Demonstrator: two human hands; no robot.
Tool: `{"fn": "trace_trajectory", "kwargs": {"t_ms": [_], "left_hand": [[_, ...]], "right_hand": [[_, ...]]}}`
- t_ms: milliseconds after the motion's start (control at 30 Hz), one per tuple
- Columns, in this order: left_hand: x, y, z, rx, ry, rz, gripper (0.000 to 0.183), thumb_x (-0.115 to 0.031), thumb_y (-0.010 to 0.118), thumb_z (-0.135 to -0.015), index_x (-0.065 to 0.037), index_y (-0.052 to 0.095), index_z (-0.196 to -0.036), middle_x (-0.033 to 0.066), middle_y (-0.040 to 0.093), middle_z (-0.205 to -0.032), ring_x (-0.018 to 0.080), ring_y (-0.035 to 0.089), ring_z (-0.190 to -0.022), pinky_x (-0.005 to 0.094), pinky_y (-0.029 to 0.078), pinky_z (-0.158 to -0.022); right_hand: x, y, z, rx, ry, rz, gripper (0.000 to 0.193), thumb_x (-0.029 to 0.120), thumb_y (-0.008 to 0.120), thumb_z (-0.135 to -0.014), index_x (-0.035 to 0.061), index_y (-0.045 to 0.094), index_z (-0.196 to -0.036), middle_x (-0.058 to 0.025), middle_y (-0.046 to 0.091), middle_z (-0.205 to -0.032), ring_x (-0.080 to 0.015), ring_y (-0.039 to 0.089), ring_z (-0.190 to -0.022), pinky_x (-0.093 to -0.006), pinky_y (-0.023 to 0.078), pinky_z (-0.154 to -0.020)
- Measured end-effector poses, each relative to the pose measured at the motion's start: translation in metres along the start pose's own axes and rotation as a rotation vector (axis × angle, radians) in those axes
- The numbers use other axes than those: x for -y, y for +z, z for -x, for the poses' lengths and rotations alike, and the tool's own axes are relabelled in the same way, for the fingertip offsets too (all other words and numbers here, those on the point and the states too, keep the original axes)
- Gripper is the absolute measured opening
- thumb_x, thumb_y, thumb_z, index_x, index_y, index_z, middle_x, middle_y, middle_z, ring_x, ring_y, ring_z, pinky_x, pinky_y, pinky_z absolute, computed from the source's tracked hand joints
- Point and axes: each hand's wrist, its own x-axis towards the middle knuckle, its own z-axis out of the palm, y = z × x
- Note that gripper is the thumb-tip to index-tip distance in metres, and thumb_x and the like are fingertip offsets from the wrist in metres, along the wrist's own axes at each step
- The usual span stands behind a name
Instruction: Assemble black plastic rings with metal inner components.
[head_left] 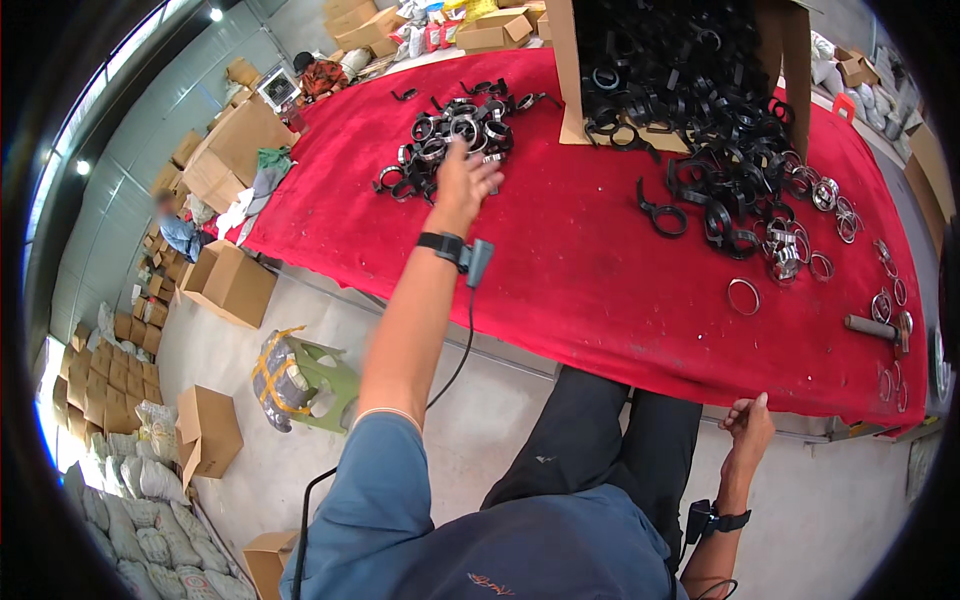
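My left hand [466, 188] reaches out over the left part of the red-covered table, its fingers spread and apart. Just beyond the fingertips lies a heap of black ring clamps [430, 150] with shiny metal bands. No object shows in this hand. My right hand [750, 428] is low at the table's near edge, fingers curled in and nothing visible in them. A single black ring clamp [662, 218] rests apart, between the heap and a larger pile of black clamps [715, 190] that spills from a tipped cardboard box [569, 70].
Loose metal hoops [743, 297] and a hammer [873, 327] lie on the red cloth [560, 270] at right. A green stool [325, 380] with a wrapped bundle stands on the floor at left, near open cartons [230, 285]. Another person [180, 235] is at far left, among stacked boxes.
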Motion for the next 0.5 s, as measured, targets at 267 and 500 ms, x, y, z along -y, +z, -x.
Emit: {"fn": "trace_trajectory", "kwargs": {"t_ms": [267,500], "left_hand": [[0.126,0.126,0.075,0.413,-0.054,-0.695,0.045,-0.018,0.078,-0.096,0.003,0.068,-0.135,0.0147,0.074,-0.124,0.0240,0.076,-0.107,0.0363,0.063,-0.086],[0.141,0.224,0.104,0.495,0.471,-1.253,0.062,-0.031,0.093,-0.080,-0.005,0.073,-0.132,0.0230,0.068,-0.126,0.0379,0.068,-0.118,0.0470,0.058,-0.098]], "right_hand": [[0.020,-0.015,-0.027,-0.034,-0.109,0.117,0.052,0.044,0.056,-0.114,-0.0007,0.067,-0.090,-0.0049,0.062,-0.078,-0.0135,0.059,-0.070,-0.0318,0.053,-0.064],[0.027,-0.029,-0.030,-0.081,-0.109,0.198,0.052,0.043,0.056,-0.114,-0.0015,0.068,-0.089,-0.0047,0.061,-0.077,-0.0132,0.060,-0.069,-0.0309,0.053,-0.065]]}}
